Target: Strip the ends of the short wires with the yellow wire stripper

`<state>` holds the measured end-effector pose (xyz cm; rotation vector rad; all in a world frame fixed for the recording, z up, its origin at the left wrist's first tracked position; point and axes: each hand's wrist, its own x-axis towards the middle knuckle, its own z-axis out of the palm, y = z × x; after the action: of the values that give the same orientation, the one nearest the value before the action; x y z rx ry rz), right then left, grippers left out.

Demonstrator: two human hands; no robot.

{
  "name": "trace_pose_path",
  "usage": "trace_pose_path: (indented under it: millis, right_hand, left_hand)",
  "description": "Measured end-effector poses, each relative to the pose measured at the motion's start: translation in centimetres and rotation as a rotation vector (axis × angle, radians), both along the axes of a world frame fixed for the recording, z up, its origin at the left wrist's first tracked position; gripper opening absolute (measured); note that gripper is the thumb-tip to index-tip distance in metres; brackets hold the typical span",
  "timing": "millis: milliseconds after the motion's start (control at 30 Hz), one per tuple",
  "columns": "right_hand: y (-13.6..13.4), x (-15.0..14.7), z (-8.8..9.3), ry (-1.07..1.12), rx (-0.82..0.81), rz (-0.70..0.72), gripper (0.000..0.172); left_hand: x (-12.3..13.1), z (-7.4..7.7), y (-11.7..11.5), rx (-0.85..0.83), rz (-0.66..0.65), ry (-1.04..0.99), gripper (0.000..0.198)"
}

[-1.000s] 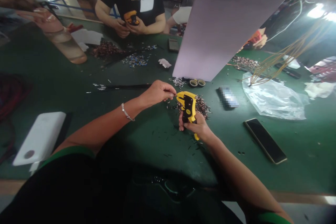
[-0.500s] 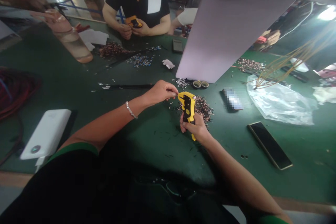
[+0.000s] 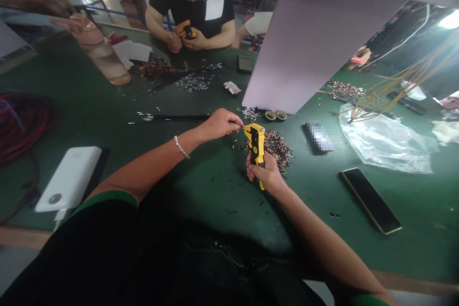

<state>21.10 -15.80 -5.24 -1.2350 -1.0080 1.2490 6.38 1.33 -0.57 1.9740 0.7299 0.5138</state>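
My right hand [image 3: 264,171] is wrapped around the handles of a yellow and black wire stripper [image 3: 256,142], held upright with its jaws pointing left. At those jaws, the thumb and fingertips of my left hand [image 3: 224,123] are pinched on a thin wire, mostly hidden by the fingers. Behind the stripper lies a pile of short dark and coppery wire pieces [image 3: 278,148]. A bundle of black wires [image 3: 172,117] with bare, shiny ends stretches to the left, partly behind my left hand. Small silvery pieces [image 3: 250,114] lie beyond the jaws.
A white power bank [image 3: 70,179] and coiled red cable [image 3: 21,124] are at left. A phone [image 3: 371,200] and plastic bag [image 3: 387,141] lie right. A pale panel [image 3: 315,43] stands behind two tape rolls [image 3: 275,115]. Across the table, a co-worker's hands [image 3: 188,42] hold another stripper.
The whole view has shifted slightly. The wire stripper tilts a little differently in my right hand, and my left hand stays pinched at its jaws.
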Motion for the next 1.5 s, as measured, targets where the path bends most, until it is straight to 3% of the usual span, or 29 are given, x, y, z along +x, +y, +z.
trace_pose_path:
  millis: [1100,1500]
  right_hand:
    - [0.1,-0.5,-0.8,0.058,-0.023,-0.056,0.022]
    - [-0.1,-0.5,-0.9,0.052,-0.002,-0.076,0.022]
  left_hand:
    - [0.5,-2.0,0.4,0.018,0.013,-0.002,0.020]
    - [0.4,-1.7,-0.1,0.025,0.032,-0.005,0.017]
